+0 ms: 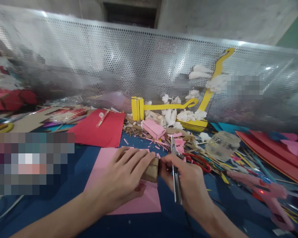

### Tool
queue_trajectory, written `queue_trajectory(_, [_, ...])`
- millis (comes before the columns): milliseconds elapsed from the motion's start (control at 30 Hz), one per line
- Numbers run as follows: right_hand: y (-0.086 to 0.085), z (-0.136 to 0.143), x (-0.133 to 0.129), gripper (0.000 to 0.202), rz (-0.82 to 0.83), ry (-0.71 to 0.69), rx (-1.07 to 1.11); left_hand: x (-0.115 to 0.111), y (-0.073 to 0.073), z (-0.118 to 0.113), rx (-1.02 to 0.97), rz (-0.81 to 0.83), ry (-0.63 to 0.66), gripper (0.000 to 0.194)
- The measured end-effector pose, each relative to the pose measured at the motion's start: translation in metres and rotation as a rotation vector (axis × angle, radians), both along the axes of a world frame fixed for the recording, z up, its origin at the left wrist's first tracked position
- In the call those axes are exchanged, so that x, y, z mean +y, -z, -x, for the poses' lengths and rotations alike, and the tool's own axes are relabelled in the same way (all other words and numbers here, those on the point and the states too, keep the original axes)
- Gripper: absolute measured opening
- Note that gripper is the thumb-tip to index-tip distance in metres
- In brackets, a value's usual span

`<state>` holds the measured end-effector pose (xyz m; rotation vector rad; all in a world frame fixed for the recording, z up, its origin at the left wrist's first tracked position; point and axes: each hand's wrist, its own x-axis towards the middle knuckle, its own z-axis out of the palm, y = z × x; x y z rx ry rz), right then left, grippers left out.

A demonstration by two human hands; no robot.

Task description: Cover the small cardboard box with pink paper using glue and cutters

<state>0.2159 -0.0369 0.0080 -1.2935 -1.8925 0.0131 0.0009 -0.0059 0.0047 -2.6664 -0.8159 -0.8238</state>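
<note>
Left hand [125, 177] curled over a small cardboard piece [151, 171], fingers [141, 162] pressing it down onto the pink sheet [139, 201] near the middle of the blue desk [72, 198]. Right hand [188, 180] closed around a utility knife [175, 178], thumb and forefinger meeting the cardboard's right end. Knife long axis near-to-far, blade end pointing far; handle running back over the knuckles. Cardboard piece mostly hidden under the fingers, visible face brown, long axis not clear. Judged light and fairly stiff, easily crushed or creased under a hard pinch; best held flat across its top, fingers well off the cut line. Pink sheet thin, limp, prone to sliding on the desk. Red scissors [198, 162] just right of the knife; scraps [164, 138] and a yellow model [164, 106] farther back.
</note>
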Motion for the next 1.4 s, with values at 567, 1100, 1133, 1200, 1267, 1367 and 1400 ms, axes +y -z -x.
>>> queue_trajectory(567, [-0.013,-0.008,-0.001,0.035,0.165,-0.006,0.211,0.014,0.005,0.013,-0.297,0.316,0.129,0.086])
queue_trajectory(1100, [-0.013,-0.016,-0.01,0.04,-0.241,-0.274,0.134,0.011,0.009,0.006,-0.561,0.591,0.024,0.086])
queue_trajectory(1133, [-0.013,-0.015,-0.012,0.034,-0.284,-0.281,0.084,0.011,0.008,0.007,-0.567,0.587,0.031,0.088])
queue_trajectory(1200, [-0.011,-0.014,-0.015,0.028,-0.362,-0.296,-0.023,0.011,0.008,0.008,-0.578,0.573,0.028,0.092])
queue_trajectory(1267, [-0.008,-0.013,-0.016,0.03,-0.401,-0.351,-0.124,0.01,0.008,0.008,-0.586,0.562,0.023,0.095])
queue_trajectory(1367, [-0.005,-0.013,-0.017,0.031,-0.399,-0.435,-0.215,0.008,0.009,0.007,-0.591,0.567,0.024,0.093])
queue_trajectory(1400, [-0.004,-0.014,-0.017,0.031,-0.405,-0.438,-0.234,0.008,0.008,0.006,-0.594,0.568,0.027,0.093])
